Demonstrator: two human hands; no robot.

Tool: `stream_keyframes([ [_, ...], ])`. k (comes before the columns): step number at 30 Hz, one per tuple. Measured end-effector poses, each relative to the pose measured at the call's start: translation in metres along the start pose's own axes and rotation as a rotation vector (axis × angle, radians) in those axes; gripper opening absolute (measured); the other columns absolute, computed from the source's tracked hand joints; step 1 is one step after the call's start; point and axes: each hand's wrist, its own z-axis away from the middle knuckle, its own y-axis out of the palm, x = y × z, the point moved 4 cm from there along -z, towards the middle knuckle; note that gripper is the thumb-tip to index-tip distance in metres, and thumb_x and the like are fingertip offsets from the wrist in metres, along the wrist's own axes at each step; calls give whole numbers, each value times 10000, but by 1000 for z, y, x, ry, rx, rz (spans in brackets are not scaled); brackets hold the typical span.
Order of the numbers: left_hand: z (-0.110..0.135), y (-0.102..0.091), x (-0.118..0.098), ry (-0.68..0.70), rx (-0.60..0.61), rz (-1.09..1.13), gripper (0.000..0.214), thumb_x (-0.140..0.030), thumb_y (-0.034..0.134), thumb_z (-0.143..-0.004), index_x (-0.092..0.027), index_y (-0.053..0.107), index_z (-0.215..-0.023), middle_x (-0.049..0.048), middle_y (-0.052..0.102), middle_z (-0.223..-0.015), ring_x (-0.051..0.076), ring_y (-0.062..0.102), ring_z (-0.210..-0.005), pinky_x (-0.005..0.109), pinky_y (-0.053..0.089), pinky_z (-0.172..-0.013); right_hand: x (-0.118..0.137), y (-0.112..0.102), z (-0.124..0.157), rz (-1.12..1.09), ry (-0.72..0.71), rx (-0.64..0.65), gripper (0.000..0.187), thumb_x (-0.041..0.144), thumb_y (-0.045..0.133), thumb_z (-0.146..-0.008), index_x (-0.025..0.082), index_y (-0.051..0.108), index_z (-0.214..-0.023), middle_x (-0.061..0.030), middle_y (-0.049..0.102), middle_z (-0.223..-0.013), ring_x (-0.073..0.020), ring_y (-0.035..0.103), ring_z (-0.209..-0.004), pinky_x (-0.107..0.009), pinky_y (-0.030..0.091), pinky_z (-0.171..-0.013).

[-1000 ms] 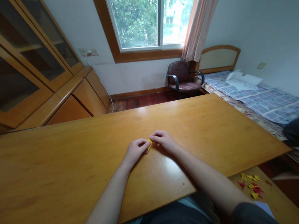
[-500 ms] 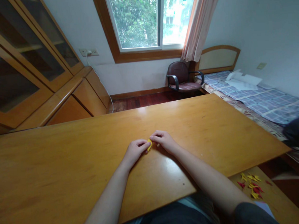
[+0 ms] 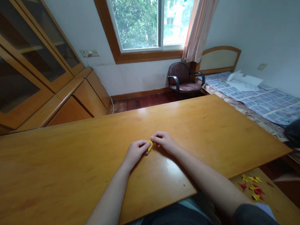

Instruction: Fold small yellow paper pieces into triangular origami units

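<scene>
Between my two hands, just above the wooden table [image 3: 67, 162], is a small folded piece of yellow paper [image 3: 150, 145]. My left hand [image 3: 138, 151] pinches it from the left, thumb on top. From the upper right my right hand [image 3: 164, 140] grips its upper edge with thumb and forefinger. My fingers cover part of the paper, so its full folded shape cannot be made out. Both forearms rest near or on the table top.
Several yellow and red folded paper figures [image 3: 254, 187] lie on a lower wooden surface [image 3: 288, 206] at the right, beside a pale paper sheet [image 3: 265, 208]. Beyond the table stand a brown armchair [image 3: 179, 76] and a bed [image 3: 268, 100]. A glass-fronted cabinet [image 3: 35, 48] stands left.
</scene>
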Motion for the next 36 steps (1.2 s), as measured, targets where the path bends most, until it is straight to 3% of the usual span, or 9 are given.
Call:
stream_keyframes([
  [8, -2, -5, 6, -15, -81, 97, 386, -519, 633, -782, -140, 706, -791, 14, 620, -584, 140, 568, -561, 238, 430, -589, 0, 1, -1, -14, 16, 74, 308, 439, 726, -736, 149, 707, -839, 2, 620, -699, -112, 507, -624, -233, 383, -572],
  [18, -3, -3, 9, -51, -57, 167, 428, -551, 682, -739, -130, 719, -803, 29, 633, -633, 141, 577, -569, 234, 444, -573, 3, 3, 0, -10, 34, 41, 320, 445, 740, -702, 143, 686, -790, 10, 606, -665, -113, 500, -614, -237, 375, -565],
  [36, -2, -2, 8, 11, -50, 2, 388, -514, 643, -774, -140, 743, -799, 16, 641, -617, 143, 562, -594, 227, 412, -591, 3, 2, 0, -28, 30, 30, 306, 444, 726, -714, 145, 676, -760, 23, 578, -621, -103, 481, -575, -233, 358, -539],
])
